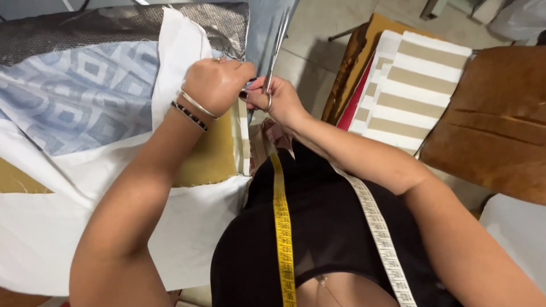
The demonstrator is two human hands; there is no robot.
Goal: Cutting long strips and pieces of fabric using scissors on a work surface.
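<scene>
Two hands: your left hand (217, 85) is fisted on the white fabric (176, 51) edge; your right hand (278, 99) grips the scissors (277, 45), blades pointing away
Fabric: on the table, just beside the blades
Tip: keep the edge taut, cut slowly

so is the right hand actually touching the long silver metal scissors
Touching. The head view shows the right hand with fingers through the handle loops of the long silver metal scissors, blades pointing up and away beside the white fabric edge gripped by the left hand.
</scene>
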